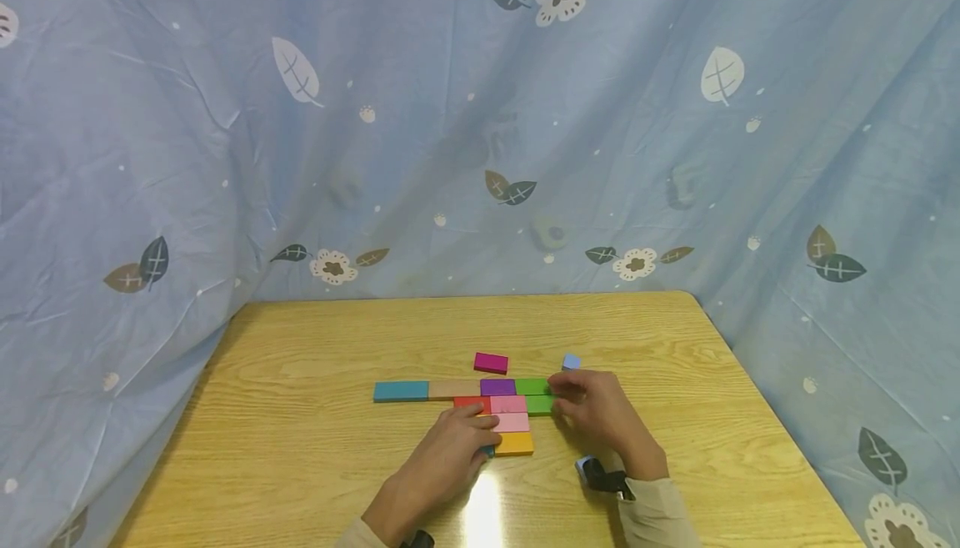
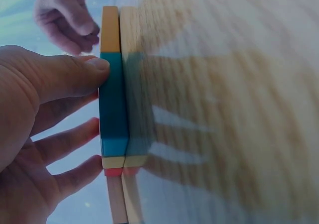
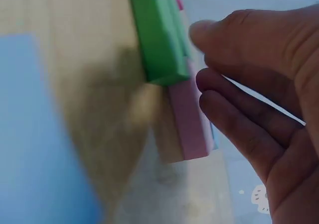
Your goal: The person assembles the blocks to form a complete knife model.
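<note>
Flat coloured blocks lie edge to edge on the wooden table. My left hand rests over the near left part of the group, fingers spread over the red block. Its thumb touches a teal block, beside the orange block. Two pink blocks show to the right of those fingers. My right hand hovers at the right end of two green blocks, fingers loosely bent. In the right wrist view nothing sits between its thumb and fingers. The left palm hides part of the group.
A purple block, a tan block and a blue block extend leftward in the far row. Behind stand a magenta block and a light blue block. Another light blue block lies by the right wrist. A patterned curtain surrounds the table.
</note>
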A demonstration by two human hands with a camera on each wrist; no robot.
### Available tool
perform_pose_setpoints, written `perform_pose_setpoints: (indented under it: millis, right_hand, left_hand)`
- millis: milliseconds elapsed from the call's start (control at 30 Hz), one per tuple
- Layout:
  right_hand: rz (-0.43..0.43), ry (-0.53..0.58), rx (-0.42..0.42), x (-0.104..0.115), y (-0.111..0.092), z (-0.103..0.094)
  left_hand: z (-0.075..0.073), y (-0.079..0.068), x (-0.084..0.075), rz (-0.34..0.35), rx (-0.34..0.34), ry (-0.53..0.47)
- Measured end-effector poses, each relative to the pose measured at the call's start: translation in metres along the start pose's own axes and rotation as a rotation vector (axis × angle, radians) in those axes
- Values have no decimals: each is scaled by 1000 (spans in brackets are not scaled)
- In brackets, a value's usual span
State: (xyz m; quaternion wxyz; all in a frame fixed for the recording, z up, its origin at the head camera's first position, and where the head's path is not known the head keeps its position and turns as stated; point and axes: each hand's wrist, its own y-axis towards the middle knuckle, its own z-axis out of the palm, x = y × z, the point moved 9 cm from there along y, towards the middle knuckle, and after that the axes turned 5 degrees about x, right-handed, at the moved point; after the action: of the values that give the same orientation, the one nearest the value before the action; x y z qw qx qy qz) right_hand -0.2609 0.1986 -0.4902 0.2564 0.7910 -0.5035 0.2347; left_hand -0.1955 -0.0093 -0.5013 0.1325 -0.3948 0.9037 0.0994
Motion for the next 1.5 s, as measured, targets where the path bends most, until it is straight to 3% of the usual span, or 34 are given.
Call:
perform_pose_setpoints:
  millis: [233,367,733,1200,1500]
  right_hand:
    - [-11,154,-115,0,9,-23]
    - [-30,256,-137,1,19,-28]
    - [-43,513,-110,1,53,-11]
    - [31,607,28,-7,77,32]
    - [47,524,86,-8,86,51]
  left_hand:
    - [1,1,0,10,1,24]
    - [1,1,0,13,0,28]
    - [0,-1,0,-2,21,4]
    - [3,1,1,7,20,21]
    - [3,2,2,10,28,31]
